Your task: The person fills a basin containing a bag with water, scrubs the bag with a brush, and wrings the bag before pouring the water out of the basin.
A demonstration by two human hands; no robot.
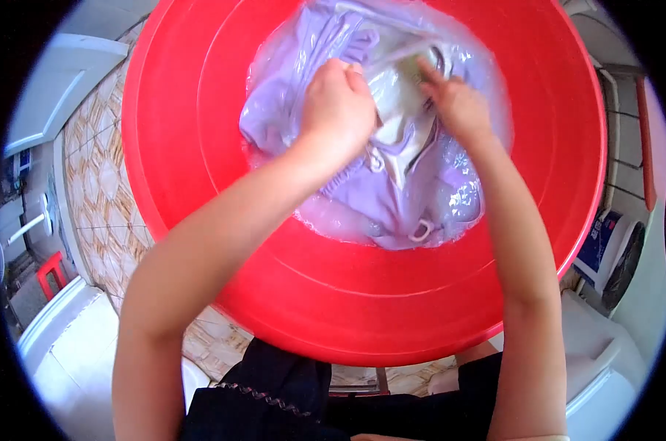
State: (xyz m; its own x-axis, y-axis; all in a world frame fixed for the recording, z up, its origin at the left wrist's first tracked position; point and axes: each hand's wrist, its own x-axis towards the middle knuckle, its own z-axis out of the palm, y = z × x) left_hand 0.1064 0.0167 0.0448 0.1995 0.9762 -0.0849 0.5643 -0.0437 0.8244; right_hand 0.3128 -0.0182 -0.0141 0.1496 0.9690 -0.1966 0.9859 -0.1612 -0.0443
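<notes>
A wet lavender garment point(377, 195) with white parts and a drawstring lies in soapy water in a large red basin point(325, 275). My left hand point(340, 103) is closed in a fist over the garment's middle and grips a fold of it, though the fingertips are hidden. To the right, my right hand point(458, 106) is over the cloth with its index finger stretched out and the other fingers partly curled. It is slightly blurred, and no cloth shows between its fingers.
Patterned floor tiles point(105, 176) surround the basin. A white door point(68, 81) is at the upper left. On the right, a blue and white bucket point(608, 250) stands close to the basin's rim. Dark clothing point(267, 389) on my lap is below the basin's front edge.
</notes>
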